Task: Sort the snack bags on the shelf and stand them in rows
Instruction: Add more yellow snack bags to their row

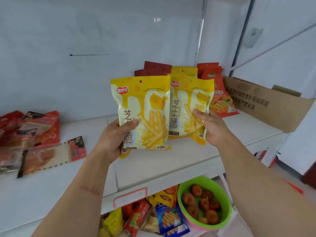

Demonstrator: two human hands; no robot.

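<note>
Head view, single frame.

Item 1: yellow cheese-stick bag, held upright above the white shelf by the left hand, thumb across the front, fingers behind; grip closed on its lower left edge.

Item 2: second yellow bag, standing on or just above the shelf, touching the first bag's right edge. The right hand clasps its lower right corner, thumb on the front.

Item 3: further yellow bags upright behind the second one; dark red bags in a row to their left; orange-red bags in a row to their right.

Item 4: unsorted red bags, lying flat in a heap at the shelf's left end, well apart from the rows.

Item 5: cardboard box at the shelf's right end.

Item 6: green bowl of round snacks and loose packets on the level below.

Risk: the bags look soft and light; releasing the second one before it leans on its row would likely let it tip forward, possibly over the shelf edge into the bowl. Pushing the first bag in crooked could topple the neighbouring rows.
</note>
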